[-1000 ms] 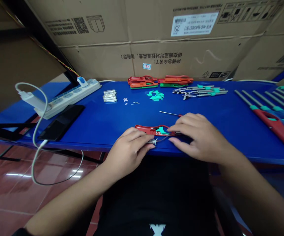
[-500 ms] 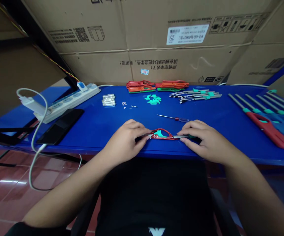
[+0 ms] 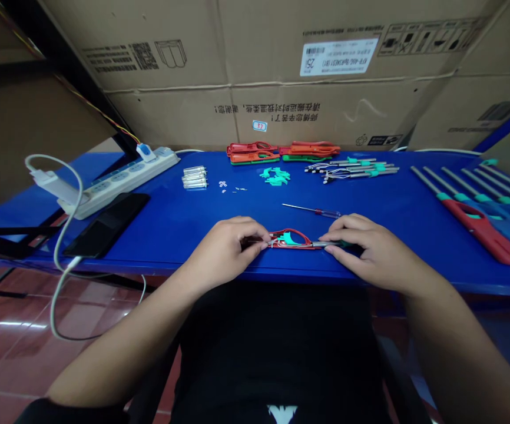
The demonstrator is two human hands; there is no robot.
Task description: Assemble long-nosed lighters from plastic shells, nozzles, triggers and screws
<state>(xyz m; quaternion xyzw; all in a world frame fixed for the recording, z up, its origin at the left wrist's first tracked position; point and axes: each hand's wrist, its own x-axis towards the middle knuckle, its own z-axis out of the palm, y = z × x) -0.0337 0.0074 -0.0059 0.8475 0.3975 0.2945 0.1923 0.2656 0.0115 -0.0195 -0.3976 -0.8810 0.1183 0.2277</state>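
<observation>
A red lighter shell lies open-side up near the table's front edge, with a turquoise trigger and thin wires inside it. My left hand pinches the shell's left end between thumb and fingers, hiding that end. At the other end, my right hand is closed on the metal lighter tube, which meets the shell; a dark green part shows under the palm. Just beyond my right fingers lies a screwdriver with a clear and red handle.
Behind are lighter tanks, turquoise triggers, red and orange shells, and wired tubes. Finished-looking lighters lie at right. A phone and power strip are at left; a cardboard box stands behind.
My left fingers have shifted slightly at the shell's left end, and the fingertips now lie closer over it. The right hand keeps its hold on the tube. The view has tilted slightly.
</observation>
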